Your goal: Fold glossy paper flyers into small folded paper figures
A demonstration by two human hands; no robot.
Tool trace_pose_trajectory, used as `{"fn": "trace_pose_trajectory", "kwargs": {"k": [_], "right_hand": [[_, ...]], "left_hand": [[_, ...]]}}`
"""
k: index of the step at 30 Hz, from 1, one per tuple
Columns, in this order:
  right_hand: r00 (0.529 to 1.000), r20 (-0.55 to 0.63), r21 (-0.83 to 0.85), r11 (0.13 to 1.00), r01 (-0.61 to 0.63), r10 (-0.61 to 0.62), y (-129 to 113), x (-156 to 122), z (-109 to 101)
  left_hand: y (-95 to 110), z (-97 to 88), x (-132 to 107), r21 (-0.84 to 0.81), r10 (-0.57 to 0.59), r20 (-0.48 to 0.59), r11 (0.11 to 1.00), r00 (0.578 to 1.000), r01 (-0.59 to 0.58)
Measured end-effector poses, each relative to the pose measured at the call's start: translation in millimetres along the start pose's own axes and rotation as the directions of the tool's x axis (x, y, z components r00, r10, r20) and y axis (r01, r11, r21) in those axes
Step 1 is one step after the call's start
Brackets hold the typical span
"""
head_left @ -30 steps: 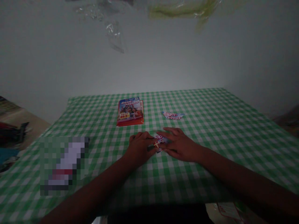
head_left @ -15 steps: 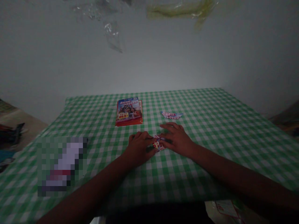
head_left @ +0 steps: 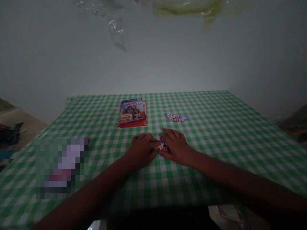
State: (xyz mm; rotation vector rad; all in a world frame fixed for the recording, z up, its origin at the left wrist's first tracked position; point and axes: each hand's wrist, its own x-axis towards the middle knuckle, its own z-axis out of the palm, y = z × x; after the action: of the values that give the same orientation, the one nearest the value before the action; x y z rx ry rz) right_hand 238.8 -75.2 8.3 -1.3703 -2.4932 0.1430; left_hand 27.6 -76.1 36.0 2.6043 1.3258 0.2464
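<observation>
A small folded flyer, printed in red, white and blue, lies on the checked tablecloth between my hands. At its left edge my left hand is closed, with thumb and index finger on the paper and the other fingers curled. My right hand covers the flyer's right part, its thumb at the lower edge and its bent fingers along the top, holding it against the cloth. Just beyond my right hand rests another folded flyer, a flat boat-like shape with white and red lettering.
A stack of printed flyers sits farther back, left of centre. To the left lies a blurred-out long object. The green and white tablecloth reaches back to a pale wall, where clear and yellow plastic hangs.
My right hand has drawn its fingers in and its thumb has come down to the flyer's lower edge. My left hand stays on the left edge, its thumb pulled back slightly.
</observation>
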Motion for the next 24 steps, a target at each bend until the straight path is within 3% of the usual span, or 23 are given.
{"fn": "trace_pose_trajectory", "kwargs": {"k": [5,9,19,24], "right_hand": [[1.000,0.023,0.047,0.999,0.000,-0.001,3.5,0.8,-1.8],[0.996,-0.036,0.118,0.990,-0.072,0.077,9.4,2.7,-1.1],[0.984,-0.096,0.087,0.986,-0.144,0.152,34.3,14.8,10.4],[0.983,-0.129,0.148,0.983,-0.112,0.132,45.5,22.1,14.0]], "left_hand": [[-0.2,0.2,-0.1,-0.020,0.007,-0.022,1.000,1.000,-0.007],[0.3,1.8,1.5,-0.044,-0.007,-0.025,0.999,1.000,0.006],[3.3,3.5,3.4,-0.021,-0.030,-0.027,0.999,0.999,0.030],[2.7,2.5,4.9,-0.010,-0.020,-0.022,1.000,1.000,0.020]]}}
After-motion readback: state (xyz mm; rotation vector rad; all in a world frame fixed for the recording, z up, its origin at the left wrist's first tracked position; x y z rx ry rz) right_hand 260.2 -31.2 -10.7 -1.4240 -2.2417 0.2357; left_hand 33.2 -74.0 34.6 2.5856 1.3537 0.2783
